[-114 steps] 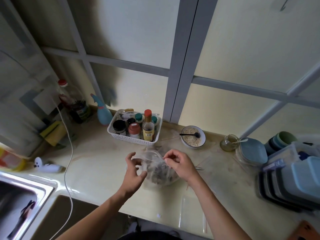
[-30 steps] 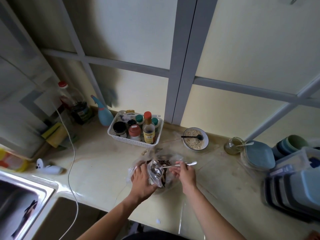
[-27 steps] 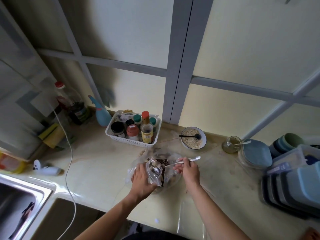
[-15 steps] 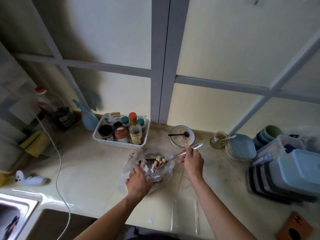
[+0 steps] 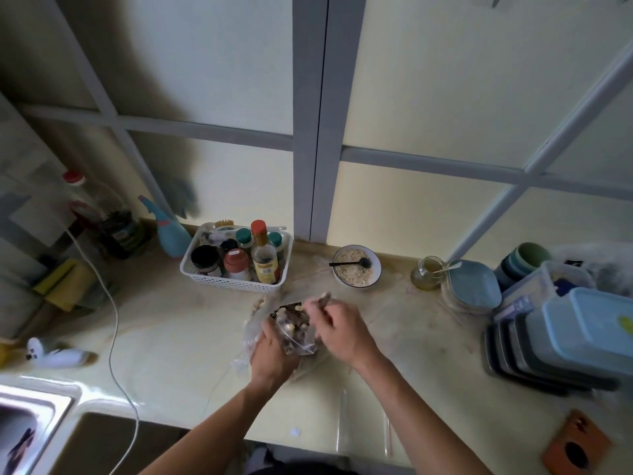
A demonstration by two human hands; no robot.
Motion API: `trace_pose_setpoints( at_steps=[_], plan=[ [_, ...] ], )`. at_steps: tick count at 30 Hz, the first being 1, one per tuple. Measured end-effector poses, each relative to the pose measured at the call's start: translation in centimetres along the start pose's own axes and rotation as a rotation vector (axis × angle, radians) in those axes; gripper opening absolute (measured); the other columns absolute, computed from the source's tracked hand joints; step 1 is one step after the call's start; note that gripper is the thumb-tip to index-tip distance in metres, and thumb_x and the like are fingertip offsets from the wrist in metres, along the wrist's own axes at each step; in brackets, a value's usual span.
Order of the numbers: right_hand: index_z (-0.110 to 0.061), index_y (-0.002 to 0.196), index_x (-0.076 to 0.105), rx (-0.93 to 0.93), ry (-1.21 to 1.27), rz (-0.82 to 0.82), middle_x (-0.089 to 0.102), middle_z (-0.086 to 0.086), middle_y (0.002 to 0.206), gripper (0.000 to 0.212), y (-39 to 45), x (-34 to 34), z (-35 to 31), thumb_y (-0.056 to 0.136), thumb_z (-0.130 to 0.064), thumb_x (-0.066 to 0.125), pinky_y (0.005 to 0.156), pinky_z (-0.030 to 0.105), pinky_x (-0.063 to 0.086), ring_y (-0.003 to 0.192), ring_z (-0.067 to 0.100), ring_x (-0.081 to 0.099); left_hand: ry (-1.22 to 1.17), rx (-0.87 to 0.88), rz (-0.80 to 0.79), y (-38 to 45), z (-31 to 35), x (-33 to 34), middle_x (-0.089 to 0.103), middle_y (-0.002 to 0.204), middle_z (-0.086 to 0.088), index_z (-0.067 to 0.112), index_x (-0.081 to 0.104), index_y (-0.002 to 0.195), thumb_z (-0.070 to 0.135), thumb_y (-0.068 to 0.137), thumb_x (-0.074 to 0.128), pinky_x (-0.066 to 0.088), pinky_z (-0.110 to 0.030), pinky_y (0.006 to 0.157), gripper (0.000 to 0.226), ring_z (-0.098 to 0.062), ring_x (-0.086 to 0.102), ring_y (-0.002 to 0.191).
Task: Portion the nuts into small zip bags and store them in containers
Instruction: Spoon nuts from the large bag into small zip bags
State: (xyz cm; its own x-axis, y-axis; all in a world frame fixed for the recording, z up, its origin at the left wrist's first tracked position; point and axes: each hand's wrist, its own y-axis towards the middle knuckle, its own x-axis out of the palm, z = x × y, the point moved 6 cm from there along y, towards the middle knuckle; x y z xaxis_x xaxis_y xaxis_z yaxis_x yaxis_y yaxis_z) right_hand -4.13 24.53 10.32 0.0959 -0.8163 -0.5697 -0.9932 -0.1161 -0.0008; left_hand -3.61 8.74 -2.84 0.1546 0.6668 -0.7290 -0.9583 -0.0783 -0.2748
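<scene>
Nuts [image 5: 291, 325] are seen in the head view inside a small clear zip bag [image 5: 294, 337], held over the desk [image 5: 394, 323] in front of a white basket [image 5: 236, 286]. The bag is gripped by the left hand [image 5: 274, 351], mouth tilted up and away. The right hand [image 5: 339, 329] is curled at the mouth; a spoon may be pinched there, but blur prevents certainty. The film is judged soft, light and slippery, best held near the rim.

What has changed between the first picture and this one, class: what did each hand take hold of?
The right hand let go of the bag mouth and picked up a metal spoon, now blurred over the small clear zip bag. The left hand holds that bag open. The white basket and oat bowl stayed put.
</scene>
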Motion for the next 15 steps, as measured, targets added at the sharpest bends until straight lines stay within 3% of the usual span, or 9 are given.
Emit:
trace_pose_setpoints(
  at_steps=[3,8,12,15],
  plan=[
    [-0.024,0.105,0.077,-0.122,0.016,-0.17,0.062,-0.026,0.086,0.016,-0.5,1.7,-1.2,0.097,-0.028,0.064,0.074,0.014,0.05,0.075,-0.002,0.064,-0.087,0.045,-0.009,-0.1,0.0,-0.7,0.06,0.121,-0.008,0.013,0.03,0.133,0.036,0.077,0.079,0.049,-0.035,0.08,0.078,-0.029,0.063,0.104],
    [-0.027,0.098,0.079,-0.158,0.008,-0.223,0.068,-0.012,0.09,0.011,-0.7,2.3,-1.0,0.09,-0.028,0.071,0.078,0.014,0.044,0.086,0.006,0.063,-0.219,0.091,-0.003,-0.5,-0.5,-1.7,0.056,0.117,-0.001,0.011,0.033,0.133,0.03,0.076,0.083,0.052,-0.033,0.082,0.078,-0.019,0.061,0.098],
    [-0.022,0.089,0.076,-0.176,0.125,-0.11,0.069,-0.01,0.086,0.006,-0.6,1.3,-0.9,0.088,-0.02,0.071,0.076,0.029,0.055,0.082,0.011,0.067,-0.223,0.1,0.015,-0.9,-0.3,-2.1,0.046,0.114,0.005,0.011,0.04,0.136,0.051,0.068,0.079,0.046,-0.025,0.08,0.088,-0.017,0.055,0.098],
    [-0.023,0.083,0.074,-0.142,0.158,-0.106,0.066,-0.004,0.088,0.009,-0.4,0.9,-0.6,0.085,-0.017,0.068,0.073,0.041,0.057,0.077,0.017,0.069,-0.239,0.075,0.018,-1.0,-0.5,-2.0,0.047,0.116,0.004,0.012,0.04,0.136,0.042,0.07,0.084,0.05,-0.029,0.083,0.085,-0.019,0.055,0.101]
  ],
)
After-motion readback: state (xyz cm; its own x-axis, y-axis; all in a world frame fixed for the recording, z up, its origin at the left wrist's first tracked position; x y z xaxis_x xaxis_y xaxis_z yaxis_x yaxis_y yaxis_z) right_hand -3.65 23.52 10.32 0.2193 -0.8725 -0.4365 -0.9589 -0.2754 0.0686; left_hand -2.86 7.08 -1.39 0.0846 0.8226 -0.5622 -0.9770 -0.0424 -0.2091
